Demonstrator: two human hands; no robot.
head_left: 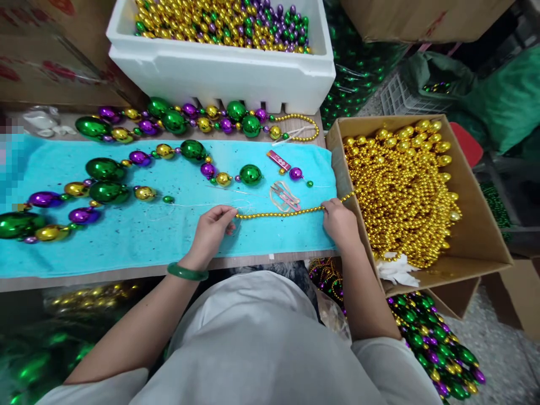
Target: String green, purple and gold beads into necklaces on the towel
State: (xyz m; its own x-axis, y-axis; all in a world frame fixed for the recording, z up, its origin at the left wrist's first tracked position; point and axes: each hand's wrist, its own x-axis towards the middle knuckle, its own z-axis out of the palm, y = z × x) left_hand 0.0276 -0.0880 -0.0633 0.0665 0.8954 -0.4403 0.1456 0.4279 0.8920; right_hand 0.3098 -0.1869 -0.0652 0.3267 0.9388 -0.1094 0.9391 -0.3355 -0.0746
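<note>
My left hand (pixel 214 228) pinches the left end of a string of small gold beads (pixel 280 214) above the turquoise towel (pixel 160 247). Further along, my right hand (pixel 341 224) is closed on the same bead string, which runs on toward the cardboard box (pixel 464 275). Left of my hands lies a strand of large green, purple and gold beads (pixel 109 192), with clear thread trailing from it. Scissors with pale handles (pixel 284 196), a small red packet (pixel 278 160) and a loose purple bead (pixel 296 174) rest just beyond the gold string.
Gold bead strings (pixel 400 197) fill the cardboard box at my right. Behind the towel, a finished-looking strand (pixel 175 121) lies before a white foam box (pixel 223 70) of loose beads. More bead strands (pixel 442 343) sit low at the right. A green sack (pixel 512 101) stands farther back.
</note>
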